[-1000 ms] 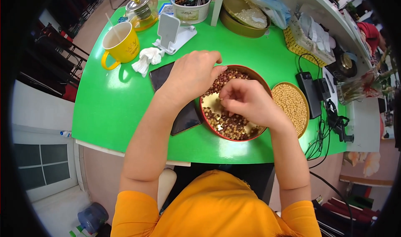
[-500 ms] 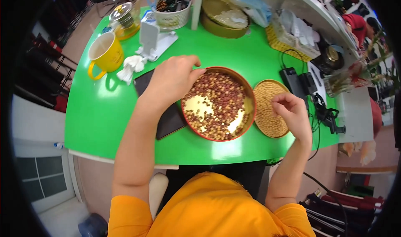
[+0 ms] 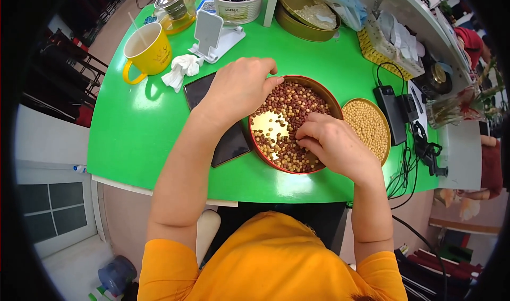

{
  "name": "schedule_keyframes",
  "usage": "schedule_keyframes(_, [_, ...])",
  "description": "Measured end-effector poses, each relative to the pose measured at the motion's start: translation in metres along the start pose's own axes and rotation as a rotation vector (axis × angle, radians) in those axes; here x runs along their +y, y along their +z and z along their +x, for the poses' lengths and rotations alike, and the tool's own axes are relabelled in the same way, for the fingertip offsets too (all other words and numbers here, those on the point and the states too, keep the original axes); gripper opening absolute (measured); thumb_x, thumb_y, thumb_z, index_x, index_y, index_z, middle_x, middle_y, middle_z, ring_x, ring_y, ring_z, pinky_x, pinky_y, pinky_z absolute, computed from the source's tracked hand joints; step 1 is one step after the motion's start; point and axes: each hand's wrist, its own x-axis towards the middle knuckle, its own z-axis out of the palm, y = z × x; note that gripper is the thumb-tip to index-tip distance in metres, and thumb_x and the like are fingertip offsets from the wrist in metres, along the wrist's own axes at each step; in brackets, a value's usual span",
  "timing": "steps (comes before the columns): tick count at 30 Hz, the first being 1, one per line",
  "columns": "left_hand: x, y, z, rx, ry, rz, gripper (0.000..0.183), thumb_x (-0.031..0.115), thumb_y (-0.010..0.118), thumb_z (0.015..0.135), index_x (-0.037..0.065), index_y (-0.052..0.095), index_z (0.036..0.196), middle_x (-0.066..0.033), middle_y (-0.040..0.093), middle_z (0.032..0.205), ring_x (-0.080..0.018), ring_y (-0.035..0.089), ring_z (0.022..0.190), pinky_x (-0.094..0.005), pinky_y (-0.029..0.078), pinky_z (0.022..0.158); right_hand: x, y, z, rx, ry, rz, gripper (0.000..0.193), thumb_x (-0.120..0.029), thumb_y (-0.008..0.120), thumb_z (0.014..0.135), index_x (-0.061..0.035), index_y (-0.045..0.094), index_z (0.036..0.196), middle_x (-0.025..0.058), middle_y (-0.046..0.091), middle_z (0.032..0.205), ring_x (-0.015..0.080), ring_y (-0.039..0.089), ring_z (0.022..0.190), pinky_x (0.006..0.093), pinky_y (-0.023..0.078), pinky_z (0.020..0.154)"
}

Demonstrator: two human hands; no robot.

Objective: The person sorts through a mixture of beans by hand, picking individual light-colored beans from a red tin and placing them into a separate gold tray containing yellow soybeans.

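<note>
My left hand (image 3: 241,88) is at the upper left of a red-rimmed round tin (image 3: 340,105), thumb along the rim and forefinger just outside it; the other fingers are bent and mostly hidden. Inside the tin lie mixed dark red and pale beans (image 3: 297,100), with shiny golden bottom showing at the left. My right hand (image 3: 337,147) reaches into the tin from the right, its fingers bent down among the beans; whatever they pinch is too small to make out. Beside the tin, partly behind that hand, sits a shallow round golden lid (image 3: 389,136) full of pale yellow beans (image 3: 366,121).
A black phone (image 3: 229,146) lies under my left forearm. Behind it are a crumpled tissue (image 3: 183,71), a yellow mug (image 3: 151,51), a white phone stand (image 3: 210,33) and a glass teapot (image 3: 172,11). Black adapters (image 3: 390,112) with tangled cables lie right of the lid.
My right hand has moved left, from over the pale yellow beans into the tin. The view has shifted slightly; my left hand keeps its place at the tin's rim.
</note>
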Motion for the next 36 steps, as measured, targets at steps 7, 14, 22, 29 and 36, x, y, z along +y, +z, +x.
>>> schedule_keyframes(7, [-0.008, -0.002, -0.004, 0.028, 0.018, 0.005, 0.026, 0.026, 0.068, 0.091, 0.001, 0.068, 0.099, -0.0178, 0.070, 0.084, -0.0342, 0.067, 0.077, -0.0431, 0.052, 0.069, -0.006, 0.014, 0.005, -0.033, 0.018, -0.075, 0.008, -0.006, 0.066, 0.084, 0.0006, 0.064, 0.088, 0.0142, 0.063, 0.088, 0.0352, 0.063, 0.087, 0.0418, 0.052, 0.077])
schedule_keyframes(14, [-0.003, -0.005, -0.006, -0.001, -0.015, 0.019, 0.026, 0.026, 0.067, 0.092, 0.001, 0.068, 0.098, -0.0186, 0.069, 0.086, -0.0360, 0.067, 0.081, -0.0450, 0.052, 0.071, -0.017, 0.006, 0.021, 0.071, 0.075, 0.130, 0.005, -0.004, 0.065, 0.085, 0.0001, 0.066, 0.088, 0.0150, 0.064, 0.088, 0.0350, 0.064, 0.088, 0.0423, 0.052, 0.077])
schedule_keyframes(22, [0.002, 0.001, 0.002, 0.021, 0.016, 0.004, 0.025, 0.026, 0.067, 0.091, 0.001, 0.068, 0.098, -0.0192, 0.069, 0.086, -0.0369, 0.067, 0.081, -0.0452, 0.052, 0.071, -0.004, 0.019, 0.046, -0.078, -0.113, 0.014, 0.009, -0.003, 0.065, 0.084, 0.0004, 0.068, 0.092, 0.0155, 0.065, 0.090, 0.0364, 0.065, 0.087, 0.0443, 0.053, 0.078])
schedule_keyframes(29, [0.042, 0.012, 0.055, 0.049, 0.152, -0.017, 0.027, 0.028, 0.066, 0.091, 0.001, 0.067, 0.092, -0.0220, 0.067, 0.092, -0.0413, 0.064, 0.091, -0.0490, 0.051, 0.077, 0.022, -0.014, 0.031, -0.050, -0.133, -0.334, 0.009, -0.004, 0.062, 0.076, -0.0017, 0.071, 0.078, 0.0202, 0.070, 0.081, 0.0348, 0.071, 0.080, 0.0474, 0.058, 0.072])
schedule_keyframes(36, [0.039, 0.022, 0.073, 0.040, 0.105, -0.106, 0.020, 0.014, 0.065, 0.094, -0.005, 0.063, 0.101, -0.0127, 0.063, 0.077, -0.0179, 0.056, 0.070, -0.0328, 0.046, 0.065, 0.026, -0.017, 0.031, 0.041, -0.228, -0.341, 0.015, -0.014, 0.063, 0.077, -0.0039, 0.074, 0.078, 0.0167, 0.073, 0.079, 0.0328, 0.072, 0.077, 0.0446, 0.057, 0.068])
